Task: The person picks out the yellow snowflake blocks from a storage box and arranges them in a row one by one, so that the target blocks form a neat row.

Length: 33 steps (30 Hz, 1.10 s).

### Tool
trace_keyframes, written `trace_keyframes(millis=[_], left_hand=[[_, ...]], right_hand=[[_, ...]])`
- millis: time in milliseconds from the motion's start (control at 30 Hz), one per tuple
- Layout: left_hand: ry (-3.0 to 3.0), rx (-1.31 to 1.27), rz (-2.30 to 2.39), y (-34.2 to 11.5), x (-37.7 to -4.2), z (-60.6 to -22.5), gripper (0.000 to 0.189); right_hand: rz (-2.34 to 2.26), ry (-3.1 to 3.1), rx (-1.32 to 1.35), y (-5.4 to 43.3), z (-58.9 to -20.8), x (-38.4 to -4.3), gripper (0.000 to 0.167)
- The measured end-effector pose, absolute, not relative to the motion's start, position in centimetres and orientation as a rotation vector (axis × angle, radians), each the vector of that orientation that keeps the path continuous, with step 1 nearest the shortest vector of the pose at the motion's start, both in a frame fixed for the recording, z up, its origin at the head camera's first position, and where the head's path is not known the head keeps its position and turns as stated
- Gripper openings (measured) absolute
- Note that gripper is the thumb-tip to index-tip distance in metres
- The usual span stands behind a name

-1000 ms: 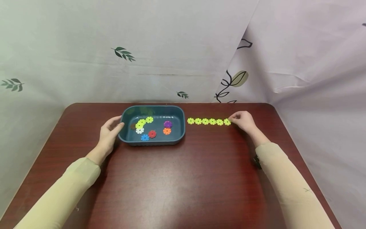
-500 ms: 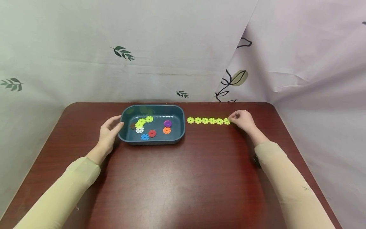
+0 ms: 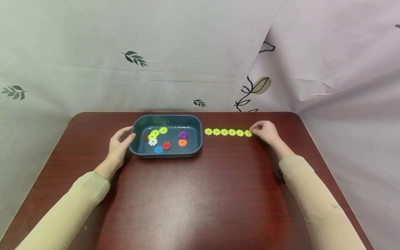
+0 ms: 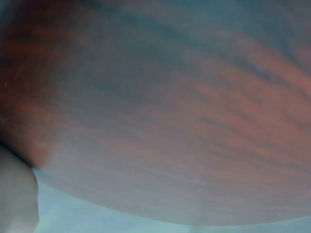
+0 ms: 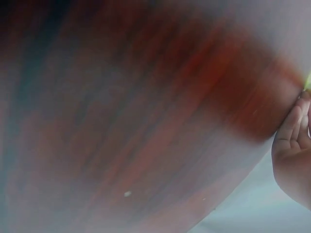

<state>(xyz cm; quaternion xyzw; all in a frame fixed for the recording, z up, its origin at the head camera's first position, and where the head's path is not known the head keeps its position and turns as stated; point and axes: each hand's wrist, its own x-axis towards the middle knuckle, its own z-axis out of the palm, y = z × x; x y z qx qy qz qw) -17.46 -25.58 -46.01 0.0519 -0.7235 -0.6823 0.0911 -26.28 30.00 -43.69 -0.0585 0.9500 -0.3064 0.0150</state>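
Observation:
On the left of the head view, my left hand (image 3: pixel 118 147) grips the left end of a dark teal plastic tray (image 3: pixel 168 156), thumb on the rim and fingers along the outer wall. My right hand (image 3: pixel 265 132) pinches the right edge of a yellow-green snowflake disc (image 3: pixel 248 133) at the end of a straight row of several matching discs (image 3: pixel 224 132). That row lies on the table to the right of the tray. In the right wrist view, my right fingers (image 5: pixel 294 121) appear at the right edge beside a bit of yellow-green. The left wrist view shows little of the hand.
Inside the tray lie several yellow-green discs (image 3: pixel 155 133), a white disc (image 3: pixel 152 142), a blue disc (image 3: pixel 158 149), a red disc (image 3: pixel 166 146), a purple disc (image 3: pixel 183 135), an orange disc (image 3: pixel 182 142) and a brown one. The brown table (image 3: pixel 187 201) meets a hanging cloth (image 3: pixel 175 62) behind.
The disc at the row's right end has shifted very slightly toward me, with my right hand still on it. My left hand and the tray stay in place.

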Motion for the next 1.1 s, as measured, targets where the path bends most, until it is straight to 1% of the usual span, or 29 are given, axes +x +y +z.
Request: trace_keyframes(millis=[200,467,833,1100], left_hand=[[-2.167,0.196,-2.009,-25.7,-17.5,-46.0,0.029],[-2.176,0.181,-2.002,-25.8,-17.3,-46.1,0.029],[-2.165,0.167,-2.002,-25.6,-17.4,-45.9,0.028],[-2.17,0.158,-2.004,-25.6,-17.4,-46.0,0.026]], right_hand=[[-0.988,2.972,-0.199,29.7,-43.0,-26.3,0.019],[-1.032,3.004,-0.242,28.0,-41.3,-27.0,0.018],[-1.119,2.973,-0.325,23.8,-39.2,-27.6,0.016],[-1.24,2.931,-0.374,20.0,-38.8,-27.7,0.015]])
